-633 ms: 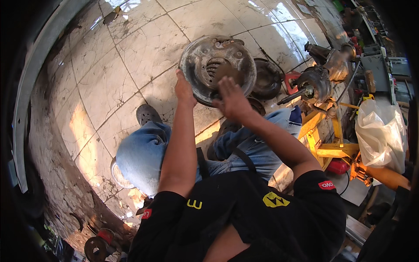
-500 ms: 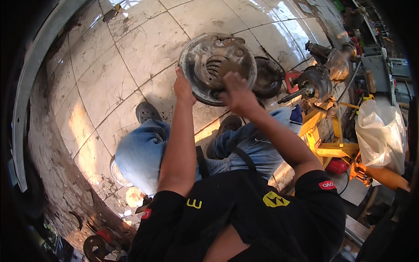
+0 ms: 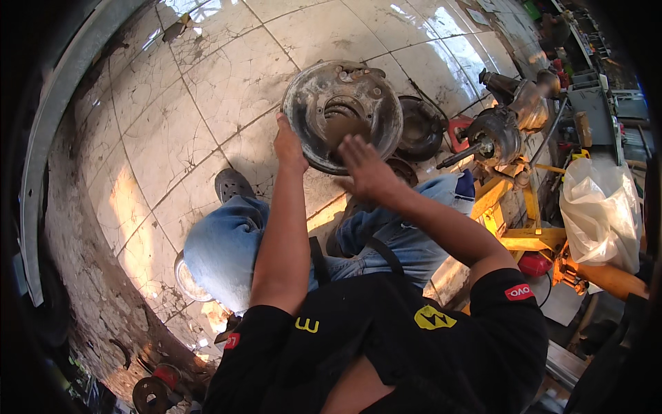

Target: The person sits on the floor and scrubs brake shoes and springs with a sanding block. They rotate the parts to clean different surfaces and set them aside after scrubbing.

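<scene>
A round, grimy grey brake backing plate is held up in front of me, its face with the central hole turned toward me. My left hand grips its left rim, with the thumb on the edge and the other fingers hidden behind. Over the plate's lower right part is my right hand, fingers stretched out near the central hole. A brown blurred patch covers the hole's lower part by the fingertips; what it is I cannot tell. Close behind the plate on the right lies a black round part.
An axle housing with a drum-like end rests beside yellow stands on the right. A clear plastic bag hangs near an orange handle. Cracked tiles stretch ahead, a metal beam curves along the left.
My right hand has moved down and slightly left across the plate, uncovering more of its right side. The plate has shifted slightly and tilted; the left hand keeps its grip.
</scene>
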`<state>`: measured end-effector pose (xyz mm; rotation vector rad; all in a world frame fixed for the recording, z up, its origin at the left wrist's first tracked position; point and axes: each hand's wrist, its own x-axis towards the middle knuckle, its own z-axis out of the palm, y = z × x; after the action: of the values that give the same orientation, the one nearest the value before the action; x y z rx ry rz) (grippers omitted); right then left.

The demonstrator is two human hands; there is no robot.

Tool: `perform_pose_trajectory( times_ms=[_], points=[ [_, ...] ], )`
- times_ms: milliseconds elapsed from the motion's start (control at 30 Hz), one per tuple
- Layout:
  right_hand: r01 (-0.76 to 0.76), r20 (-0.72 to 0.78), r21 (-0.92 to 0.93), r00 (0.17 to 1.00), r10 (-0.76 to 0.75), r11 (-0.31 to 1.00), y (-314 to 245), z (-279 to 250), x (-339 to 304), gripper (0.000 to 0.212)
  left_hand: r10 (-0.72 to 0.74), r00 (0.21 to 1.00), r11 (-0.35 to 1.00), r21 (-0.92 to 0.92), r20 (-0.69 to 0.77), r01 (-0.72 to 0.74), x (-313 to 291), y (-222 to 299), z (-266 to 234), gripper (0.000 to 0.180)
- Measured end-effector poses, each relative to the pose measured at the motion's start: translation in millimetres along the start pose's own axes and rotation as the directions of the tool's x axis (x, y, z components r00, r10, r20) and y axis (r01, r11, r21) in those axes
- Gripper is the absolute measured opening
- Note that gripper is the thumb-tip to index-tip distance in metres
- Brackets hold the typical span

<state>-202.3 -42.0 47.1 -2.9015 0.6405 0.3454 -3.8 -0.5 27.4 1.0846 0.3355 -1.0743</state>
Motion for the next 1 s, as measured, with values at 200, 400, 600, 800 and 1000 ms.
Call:
perform_pose_trajectory(
  times_ms=[200,400,600,800,1000],
  points=[
    [-0.280,-0.093,0.008,0.956,0.279,0.960,26,-9,13,0.077,0.030,0.999,0.999,-0.042,0.021,-0.029,4,-7,-4,0.069],
    [-0.013,0.052,0.071,0.999,0.009,0.997,6,-16,0,0.077,0.022,0.999,0.998,-0.053,0.031,-0.020,5,-4,-4,0.068],
    [-0.116,-0.064,0.017,0.991,0.117,0.993,8,0,0,0.075,0.015,1.000,0.998,-0.054,0.021,-0.014,5,-7,0,0.069],
    [-0.287,-0.075,0.108,0.952,0.295,0.952,24,-22,10,0.074,-0.019,1.000,0.997,-0.079,0.022,0.020,8,-6,-10,0.065],
    [-0.010,-0.040,0.046,0.999,0.012,0.999,1,-13,1,0.070,-0.046,0.998,0.996,-0.078,0.042,0.049,12,-3,-11,0.063]
  ],
)
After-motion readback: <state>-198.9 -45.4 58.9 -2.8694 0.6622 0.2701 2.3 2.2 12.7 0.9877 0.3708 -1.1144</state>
